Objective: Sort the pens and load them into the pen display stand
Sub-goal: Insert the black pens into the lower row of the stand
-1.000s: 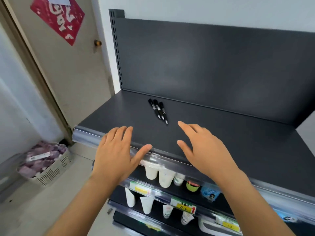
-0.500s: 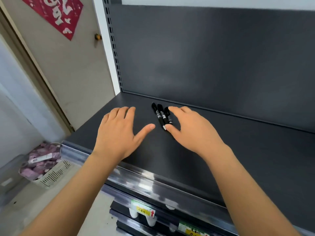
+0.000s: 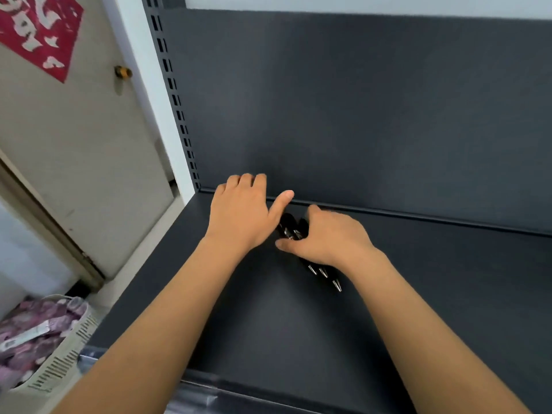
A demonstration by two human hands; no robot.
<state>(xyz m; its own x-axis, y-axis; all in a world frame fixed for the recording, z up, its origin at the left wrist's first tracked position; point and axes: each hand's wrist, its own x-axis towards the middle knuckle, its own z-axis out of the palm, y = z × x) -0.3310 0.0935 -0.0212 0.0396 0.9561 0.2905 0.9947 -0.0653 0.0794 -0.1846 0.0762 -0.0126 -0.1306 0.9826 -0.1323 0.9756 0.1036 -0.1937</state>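
Three black pens [image 3: 294, 230] with silver tips lie side by side on the dark grey shelf [image 3: 283, 318], near its back edge. My right hand [image 3: 325, 237] lies over their middles, thumb and fingers curled round the bundle, so only the cap ends and the tips show. My left hand [image 3: 242, 210] rests flat just left of the pens, fingers straight toward the back panel, thumb stretched out over the cap ends. No pen display stand is in view.
The shelf's dark back panel [image 3: 358, 115] rises right behind the hands, with a slotted upright [image 3: 176, 100] at its left. A beige door [image 3: 74, 150] stands to the left. On the floor at lower left sits a white basket [image 3: 56, 366] of purple packets.
Both hands have reached further back along the shelf. My right hand has gone from touching the pens to closing round them. My left hand has moved up beside their cap ends.
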